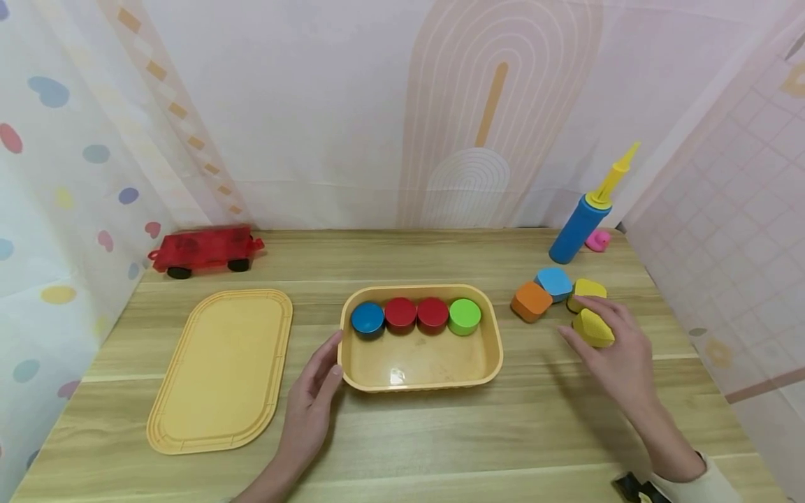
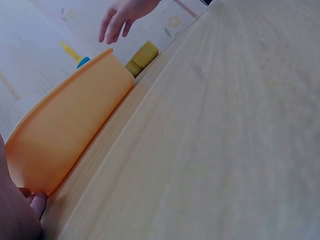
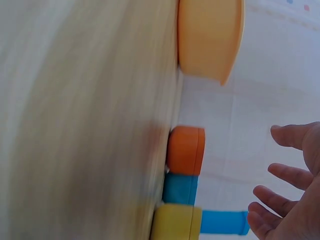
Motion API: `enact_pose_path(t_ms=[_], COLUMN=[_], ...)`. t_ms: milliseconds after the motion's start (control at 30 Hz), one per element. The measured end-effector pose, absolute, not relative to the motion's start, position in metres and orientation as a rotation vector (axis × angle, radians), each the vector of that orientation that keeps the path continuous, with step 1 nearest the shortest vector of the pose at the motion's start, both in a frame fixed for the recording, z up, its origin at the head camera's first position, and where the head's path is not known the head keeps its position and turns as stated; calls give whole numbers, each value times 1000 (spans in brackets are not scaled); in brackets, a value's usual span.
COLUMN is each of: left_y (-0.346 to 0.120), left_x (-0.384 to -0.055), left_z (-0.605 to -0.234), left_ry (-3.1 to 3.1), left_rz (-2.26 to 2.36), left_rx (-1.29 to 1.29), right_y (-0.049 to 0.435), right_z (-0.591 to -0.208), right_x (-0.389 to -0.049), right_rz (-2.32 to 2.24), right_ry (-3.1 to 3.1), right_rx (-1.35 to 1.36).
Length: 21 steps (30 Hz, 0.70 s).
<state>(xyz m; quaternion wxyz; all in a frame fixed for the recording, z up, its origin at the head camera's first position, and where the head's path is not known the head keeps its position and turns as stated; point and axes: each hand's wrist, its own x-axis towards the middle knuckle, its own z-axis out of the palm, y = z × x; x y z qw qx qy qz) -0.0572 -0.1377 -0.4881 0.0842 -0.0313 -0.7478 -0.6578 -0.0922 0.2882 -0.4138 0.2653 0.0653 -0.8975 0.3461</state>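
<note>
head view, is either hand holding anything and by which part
Nothing appears gripped. The right hand hovers over the yellow blocks, fingers empty; the left hand only touches the outside of the tan bin at its left end.

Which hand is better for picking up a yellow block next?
Probably the right hand: it hovers empty and open close to the yellow blocks. The left hand is farther away, touching the left end of the tray, so it would have to reach across.
</note>
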Motion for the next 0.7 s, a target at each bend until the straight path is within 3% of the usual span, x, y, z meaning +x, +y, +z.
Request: enact_pose_path(t_ms=[700], left_y=[-138], left_x=[-57], left_z=[-489], left_ry=[-2234], left_rz=[-1964], left_rx=[-82], right_y=[353], right_z=[-426], right_x=[-97], right_rz=[901], right_ry=[-2646], right_rx=[-25])
